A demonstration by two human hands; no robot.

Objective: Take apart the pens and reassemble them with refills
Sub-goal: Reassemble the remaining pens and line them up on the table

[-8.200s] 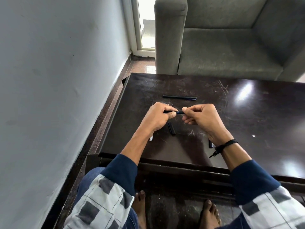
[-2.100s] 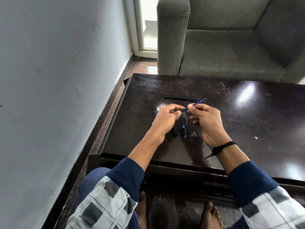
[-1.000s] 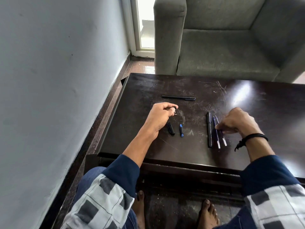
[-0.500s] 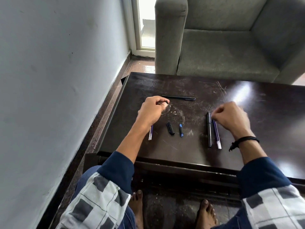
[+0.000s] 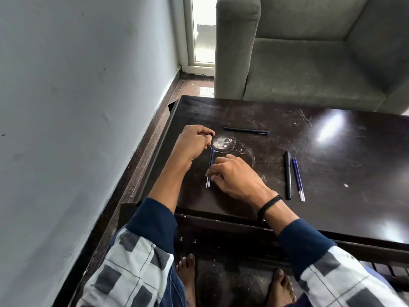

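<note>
Nearest the camera, two forearms in dark blue cuffs and checked sleeves reach forward over the front edge of the dark bench (image 5: pixel 332 218), with bare feet (image 5: pixel 188 275) on the floor beneath it. The right hand (image 5: pixel 234 176), a black cord bracelet (image 5: pixel 269 206) on its wrist, lies palm down and angled toward the left, its fingertips (image 5: pixel 213 172) bent down onto a pair of thin blue refills (image 5: pixel 209 173) lying side by side on the bench. The fingers are pinched at the refills, though whether they actually grip them or only press on them I cannot tell. The lower, clear ends of the refills stick out just below those fingers.

Just beyond and to the left, the left hand (image 5: pixel 194 145) is curled shut, thumb and forefinger pinching a small dark part (image 5: pixel 211 135) whose shape is too small to make out. The far tips of the refills end right beside this hand.

Well to the right of the right hand lie a black pen (image 5: pixel 288 173) and another blue refill (image 5: pixel 298 177), parallel and close together, pointing away. Beyond both hands a second black pen (image 5: pixel 246 130) lies crosswise. Between it and the left hand the bench surface is scuffed pale. Past the bench stands a grey armchair (image 5: pixel 309 63), and a pale wall (image 5: pixel 77 107) runs along the left.
</note>
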